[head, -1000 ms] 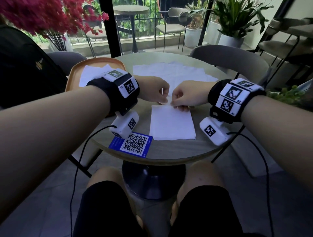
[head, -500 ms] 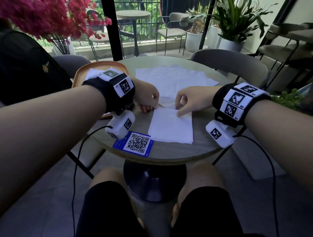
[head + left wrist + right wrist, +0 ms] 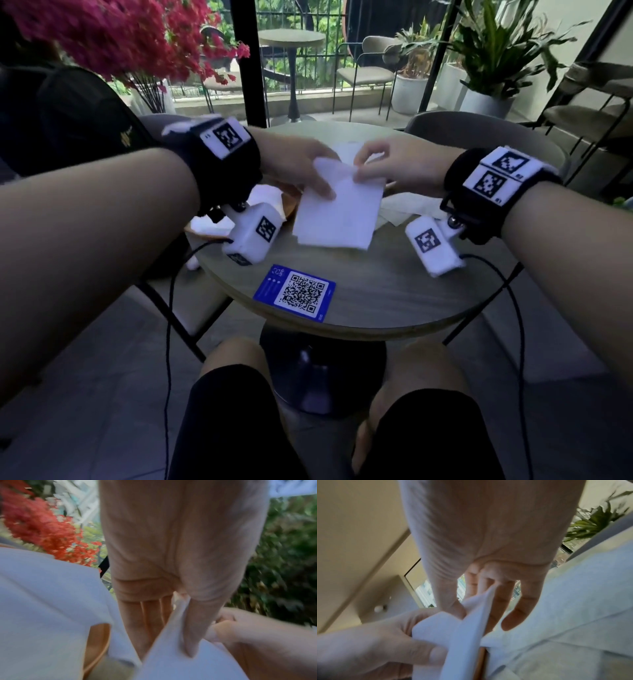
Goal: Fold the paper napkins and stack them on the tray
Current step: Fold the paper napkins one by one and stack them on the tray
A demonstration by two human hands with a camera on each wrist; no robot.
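A folded white napkin (image 3: 339, 209) hangs in the air above the round table (image 3: 376, 291), tilted and near the tray. My left hand (image 3: 317, 181) grips its left upper edge, thumb on top (image 3: 192, 642) and fingers underneath. My right hand (image 3: 359, 173) pinches the top right corner (image 3: 471, 628) between thumb and fingers. The orange tray (image 3: 290, 205) is mostly hidden behind my left wrist; its rim (image 3: 97, 642) shows in the left wrist view. A white napkin (image 3: 42, 601) lies on the tray.
Unfolded white napkins (image 3: 407, 209) lie spread on the table under and behind my right hand. A blue QR card (image 3: 296, 293) sits near the front edge. Grey chairs (image 3: 479, 137) stand around the table, with red flowers (image 3: 120, 41) at the far left.
The folded napkin lay flat on the table with both hands at its far edge. Now both hands have lifted it and carried it left, toward the tray.
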